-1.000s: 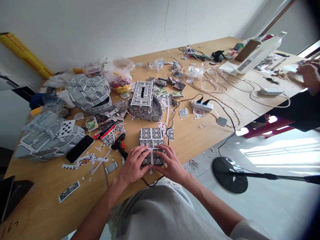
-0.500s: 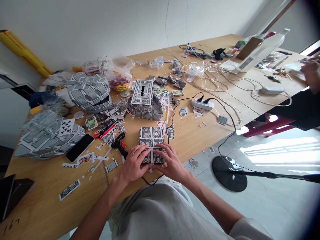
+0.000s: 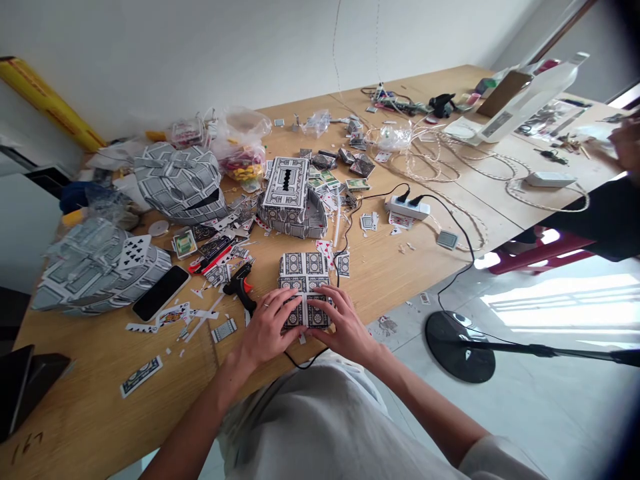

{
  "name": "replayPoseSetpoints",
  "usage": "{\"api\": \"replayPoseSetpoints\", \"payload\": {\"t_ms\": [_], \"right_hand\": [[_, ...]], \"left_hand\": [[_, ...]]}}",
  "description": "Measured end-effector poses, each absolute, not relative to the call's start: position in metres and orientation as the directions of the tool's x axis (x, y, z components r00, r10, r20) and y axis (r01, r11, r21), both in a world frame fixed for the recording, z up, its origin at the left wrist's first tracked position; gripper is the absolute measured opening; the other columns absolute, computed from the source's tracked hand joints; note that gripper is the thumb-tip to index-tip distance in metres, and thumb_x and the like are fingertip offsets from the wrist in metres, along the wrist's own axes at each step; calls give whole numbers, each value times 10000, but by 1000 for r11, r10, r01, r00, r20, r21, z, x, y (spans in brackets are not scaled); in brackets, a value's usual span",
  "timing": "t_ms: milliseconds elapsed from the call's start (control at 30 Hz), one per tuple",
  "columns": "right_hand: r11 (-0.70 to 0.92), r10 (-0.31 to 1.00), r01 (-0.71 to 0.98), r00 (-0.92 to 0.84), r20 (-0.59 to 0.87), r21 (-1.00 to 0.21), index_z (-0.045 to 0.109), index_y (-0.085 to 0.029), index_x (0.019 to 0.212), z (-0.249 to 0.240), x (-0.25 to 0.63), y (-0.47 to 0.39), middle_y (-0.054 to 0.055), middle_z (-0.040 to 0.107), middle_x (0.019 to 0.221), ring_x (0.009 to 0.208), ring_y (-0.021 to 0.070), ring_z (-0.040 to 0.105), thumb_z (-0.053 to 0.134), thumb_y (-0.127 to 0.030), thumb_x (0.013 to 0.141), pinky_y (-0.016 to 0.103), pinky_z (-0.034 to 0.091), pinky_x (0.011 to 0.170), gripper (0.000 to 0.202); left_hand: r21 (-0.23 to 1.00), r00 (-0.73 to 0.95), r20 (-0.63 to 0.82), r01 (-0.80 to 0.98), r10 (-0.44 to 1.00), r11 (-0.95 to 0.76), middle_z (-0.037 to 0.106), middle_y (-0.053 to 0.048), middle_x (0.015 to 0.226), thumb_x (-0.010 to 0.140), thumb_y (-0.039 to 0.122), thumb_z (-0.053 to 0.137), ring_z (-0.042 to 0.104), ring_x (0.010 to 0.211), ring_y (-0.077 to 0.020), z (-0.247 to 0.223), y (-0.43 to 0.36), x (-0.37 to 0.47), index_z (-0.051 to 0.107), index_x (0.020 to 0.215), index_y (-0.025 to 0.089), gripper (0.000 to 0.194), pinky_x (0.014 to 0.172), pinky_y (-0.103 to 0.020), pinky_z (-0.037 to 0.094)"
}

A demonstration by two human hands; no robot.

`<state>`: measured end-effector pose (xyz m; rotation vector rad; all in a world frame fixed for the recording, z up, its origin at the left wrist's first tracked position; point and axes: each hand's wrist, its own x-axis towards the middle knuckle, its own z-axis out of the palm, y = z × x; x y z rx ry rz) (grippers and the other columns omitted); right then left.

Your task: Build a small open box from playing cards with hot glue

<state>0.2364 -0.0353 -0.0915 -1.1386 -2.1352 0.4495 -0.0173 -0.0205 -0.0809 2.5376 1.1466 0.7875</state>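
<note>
A small box covered in black-and-white patterned playing cards (image 3: pixel 304 265) sits at the table's near edge in front of me. My left hand (image 3: pixel 269 325) grips its left near corner, thumb at the near side and fingers bent over the top. On the other corner my right hand (image 3: pixel 346 325) mirrors this hold. Both thumbs almost meet at the box's near edge. Just left of the box lies a black and orange glue gun (image 3: pixel 242 287). Behind stands a larger card-covered structure (image 3: pixel 286 187) with a slotted top.
Two card-woven objects (image 3: pixel 180 181) and a phone (image 3: pixel 161 293) lie to the left. Scattered cards and scraps surround them. A power strip (image 3: pixel 409 208) with black cables is at right, near coiled cord and a white bottle (image 3: pixel 537 97). A co-worker's hand (image 3: pixel 625 143) shows far right.
The view has shifted very slightly. Both of my hands keep the same hold on the box. At far right, the co-worker's hand has moved a little.
</note>
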Motion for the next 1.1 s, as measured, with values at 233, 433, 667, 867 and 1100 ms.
{"api": "replayPoseSetpoints", "payload": {"t_ms": [233,433,667,867,1100], "right_hand": [[563,827,594,-400,396,-574,629,-275,1465,-93,237,-36,167,600,1528,1472,378,523,804,-479,985,638,525,1201,550],[557,830,598,-399,389,-576,624,-283,1477,-91,236,-36,170,601,1531,1471,385,530,799,-478,988,651,531,1195,555],[553,833,596,-398,384,-582,623,-295,1492,-91,236,-36,167,599,1538,1472,386,531,805,-471,983,656,530,1194,569],[553,833,595,-396,387,-582,627,-287,1482,-92,237,-36,169,595,1542,1481,384,518,816,-471,974,651,524,1205,573],[546,838,601,-397,376,-584,627,-296,1488,-93,237,-36,164,597,1541,1483,387,524,811,-475,979,660,527,1203,569]], "left_hand": [[423,548,372,618,749,-662,655,-140,1553,1045,427,697,598,1467,-339,-81,-20,-17,544,1593,253,595,1220,-556,519],[437,545,361,618,757,-653,653,-139,1555,1047,428,692,598,1471,-345,-81,-21,-17,526,1611,269,608,1225,-567,514],[441,545,371,609,752,-659,657,-135,1551,1033,416,713,602,1468,-346,-82,-20,-17,518,1623,281,637,1220,-564,522],[433,549,366,615,752,-659,653,-141,1555,1040,419,703,598,1471,-343,-83,-20,-17,527,1606,267,612,1223,-561,519],[436,544,352,625,762,-648,656,-135,1553,1050,432,686,601,1472,-345,-81,-21,-16,537,1607,282,596,1220,-560,525]]}}
